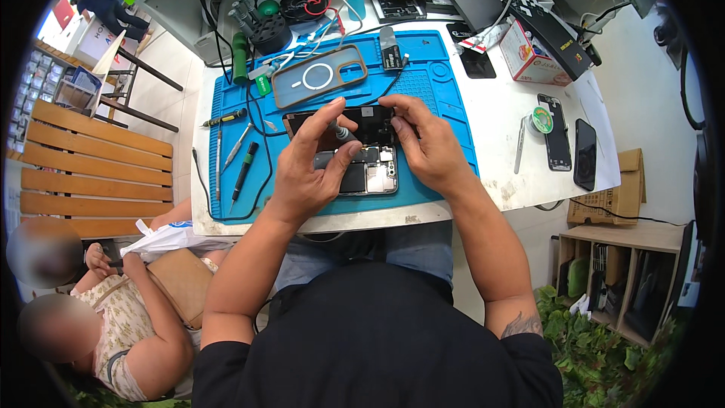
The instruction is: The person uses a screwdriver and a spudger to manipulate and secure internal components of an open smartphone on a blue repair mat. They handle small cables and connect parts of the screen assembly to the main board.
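Observation:
An opened smartphone point(380, 177) lies on the blue repair mat point(442, 117), its battery and inner parts bare. Its dark screen panel point(371, 130) is raised along the far side. My left hand point(302, 170) is closed around a small grey-ended screwdriver point(343, 134) above the phone. At the panel's right end, my right hand point(434, 147) pinches the edge between thumb and index finger. Beyond them lies a brown-rimmed clear phone case point(319, 77) with a white ring. The screwdriver's tip is hidden from view.
Left on the mat are a black-and-green screwdriver point(243, 174), tweezers point(237, 146) and a black cable point(198, 181). A green-handled tool point(240, 59) stands behind. Two phones point(585, 153) and a solder reel point(541, 120) lie right. Someone sits at left, near a wooden bench point(98, 174).

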`<state>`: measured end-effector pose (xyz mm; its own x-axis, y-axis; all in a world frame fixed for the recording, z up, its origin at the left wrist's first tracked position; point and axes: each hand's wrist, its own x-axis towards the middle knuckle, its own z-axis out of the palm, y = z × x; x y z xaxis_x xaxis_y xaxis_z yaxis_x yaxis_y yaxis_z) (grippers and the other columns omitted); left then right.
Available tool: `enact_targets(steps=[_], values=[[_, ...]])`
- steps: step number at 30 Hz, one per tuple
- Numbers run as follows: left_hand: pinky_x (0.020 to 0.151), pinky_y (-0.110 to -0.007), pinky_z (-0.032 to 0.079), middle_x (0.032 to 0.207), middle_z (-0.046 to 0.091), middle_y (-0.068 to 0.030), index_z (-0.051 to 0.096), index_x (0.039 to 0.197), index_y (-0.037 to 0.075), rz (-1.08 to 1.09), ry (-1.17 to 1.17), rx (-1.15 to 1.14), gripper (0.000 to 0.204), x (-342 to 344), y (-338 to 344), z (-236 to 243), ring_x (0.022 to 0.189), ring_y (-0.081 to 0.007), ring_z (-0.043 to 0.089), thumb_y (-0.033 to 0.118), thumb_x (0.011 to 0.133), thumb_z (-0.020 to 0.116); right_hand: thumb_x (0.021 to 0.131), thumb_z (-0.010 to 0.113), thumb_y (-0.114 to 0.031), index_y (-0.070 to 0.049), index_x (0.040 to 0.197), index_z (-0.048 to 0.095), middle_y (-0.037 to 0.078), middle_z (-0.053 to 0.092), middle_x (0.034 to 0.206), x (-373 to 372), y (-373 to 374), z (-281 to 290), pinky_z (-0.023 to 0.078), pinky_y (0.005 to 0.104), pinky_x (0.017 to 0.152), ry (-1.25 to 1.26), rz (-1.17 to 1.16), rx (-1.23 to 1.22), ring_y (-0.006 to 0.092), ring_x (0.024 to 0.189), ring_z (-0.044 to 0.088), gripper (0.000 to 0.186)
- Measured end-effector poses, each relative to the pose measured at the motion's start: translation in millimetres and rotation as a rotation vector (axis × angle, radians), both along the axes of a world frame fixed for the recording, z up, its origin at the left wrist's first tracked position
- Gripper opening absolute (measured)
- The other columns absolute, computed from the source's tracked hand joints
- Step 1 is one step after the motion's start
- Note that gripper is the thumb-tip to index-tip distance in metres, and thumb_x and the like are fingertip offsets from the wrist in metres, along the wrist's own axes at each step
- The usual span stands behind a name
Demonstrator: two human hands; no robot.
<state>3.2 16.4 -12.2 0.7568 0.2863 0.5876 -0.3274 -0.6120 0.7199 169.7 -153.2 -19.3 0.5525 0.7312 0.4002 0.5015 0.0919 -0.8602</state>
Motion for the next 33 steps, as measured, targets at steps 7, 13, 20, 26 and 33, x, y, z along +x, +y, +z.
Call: enact_targets(steps=[7, 13, 20, 26, 33], values=[[0.093, -0.033, 0.067, 0.129, 0.075, -0.0166, 0.049, 0.164, 0.005, -0.005, 0.004, 0.025, 0.073, 6.3, 1.4, -5.2, 0.105, -0.0176, 0.079, -0.005, 0.1, 0.082, 0.109, 0.061, 0.004, -0.004, 0.142, 0.065, 0.019, 0.078, 0.115, -1.2, -2.6, 5.9, 0.061, 0.0386, 0.09, 0.027, 0.006, -0.045, 0.0295, 0.101, 0.078, 0.034], [0.093, -0.032, 0.067, 0.129, 0.076, -0.0153, 0.051, 0.162, 0.005, 0.003, 0.003, 0.049, 0.071, 9.2, -0.8, -5.2, 0.104, -0.0167, 0.079, -0.005, 0.099, 0.083, 0.109, 0.059, 0.005, -0.002, 0.14, 0.064, 0.022, 0.076, 0.119, 0.2, -0.9, 6.0, 0.063, 0.0428, 0.087, -0.01, 0.012, -0.024, 0.0376, 0.101, 0.08, 0.032], [0.092, -0.031, 0.067, 0.128, 0.076, -0.0142, 0.052, 0.161, 0.004, 0.013, 0.013, 0.058, 0.07, 9.3, -0.7, -6.2, 0.104, -0.016, 0.079, -0.005, 0.099, 0.083, 0.109, 0.059, 0.005, -0.001, 0.139, 0.064, 0.021, 0.076, 0.12, -0.2, -0.6, 4.4, 0.063, 0.0423, 0.087, 0.0, 0.015, -0.01, 0.037, 0.101, 0.08, 0.031], [0.092, -0.031, 0.067, 0.128, 0.076, -0.0141, 0.053, 0.161, 0.004, 0.007, 0.015, 0.039, 0.07, 9.9, -1.5, -7.0, 0.103, -0.0158, 0.079, -0.006, 0.099, 0.083, 0.109, 0.059, 0.005, -0.001, 0.139, 0.064, 0.021, 0.077, 0.119, -0.9, -2.2, 8.3, 0.063, 0.042, 0.087, -0.011, 0.011, -0.041, 0.0367, 0.101, 0.08, 0.031], [0.094, -0.032, 0.067, 0.129, 0.076, -0.0144, 0.058, 0.156, 0.004, 0.029, 0.003, 0.098, 0.067, 9.9, -1.9, -1.9, 0.109, -0.0183, 0.078, -0.005, 0.096, 0.086, 0.109, 0.06, 0.005, -0.001, 0.139, 0.064, 0.022, 0.079, 0.115, -0.5, -0.3, 3.3, 0.063, 0.0433, 0.087, 0.0, 0.007, -0.008, 0.0391, 0.101, 0.081, 0.031]])
